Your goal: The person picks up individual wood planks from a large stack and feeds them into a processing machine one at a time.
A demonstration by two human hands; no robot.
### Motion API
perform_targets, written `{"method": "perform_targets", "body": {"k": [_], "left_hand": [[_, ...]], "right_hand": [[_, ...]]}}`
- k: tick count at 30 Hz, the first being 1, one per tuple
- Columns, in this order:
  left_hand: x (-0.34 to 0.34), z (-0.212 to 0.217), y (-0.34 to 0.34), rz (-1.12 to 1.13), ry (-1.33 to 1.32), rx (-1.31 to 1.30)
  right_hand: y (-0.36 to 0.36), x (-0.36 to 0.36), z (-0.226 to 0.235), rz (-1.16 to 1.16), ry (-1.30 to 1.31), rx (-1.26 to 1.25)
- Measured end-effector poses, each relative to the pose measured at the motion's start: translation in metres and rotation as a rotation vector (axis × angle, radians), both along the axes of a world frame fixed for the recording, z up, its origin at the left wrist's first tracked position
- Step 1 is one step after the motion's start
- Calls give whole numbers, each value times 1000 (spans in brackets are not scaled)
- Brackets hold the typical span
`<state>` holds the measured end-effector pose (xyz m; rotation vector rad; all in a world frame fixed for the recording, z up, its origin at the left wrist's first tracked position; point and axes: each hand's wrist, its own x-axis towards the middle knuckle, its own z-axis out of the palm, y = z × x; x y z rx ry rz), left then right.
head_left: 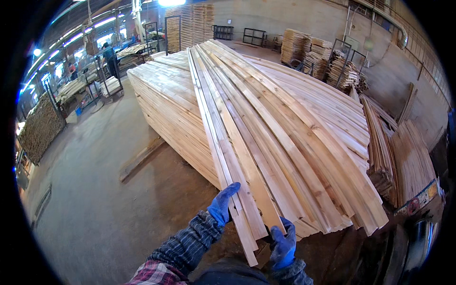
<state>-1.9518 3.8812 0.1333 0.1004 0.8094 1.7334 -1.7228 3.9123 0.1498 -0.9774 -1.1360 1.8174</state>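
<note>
Long pale wooden boards (pixel 280 156) lie fanned side by side on top of a large lumber stack (pixel 175 128), their near ends sticking out toward me. My left hand (pixel 222 203), in a blue work glove, grips the outer edge of the leftmost narrow boards (pixel 213 142), thumb on top and fingers hidden beneath. At the near end of a yellowish board (pixel 259 194), my right hand (pixel 283 244), also in a blue glove, closes around the tip. The leftmost boards reach past the others, between my two forearms.
A loose timber beam (pixel 142 159) lies on the concrete floor left of the stack. Thin planks (pixel 413 156) lean in piles at the right. Stacked wood (pixel 190 26) and metal racks (pixel 254 36) stand farther back. A person (pixel 110 59) stands at the far left.
</note>
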Motion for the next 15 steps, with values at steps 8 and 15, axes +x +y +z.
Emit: {"method": "perform_targets", "body": {"k": [8,15], "left_hand": [[2,18,-4,36,80,-90],[-6,17,14,148,292,-97]], "right_hand": [[8,10,-15,147,147,-417],[-4,-1,0,49,-213,408]]}}
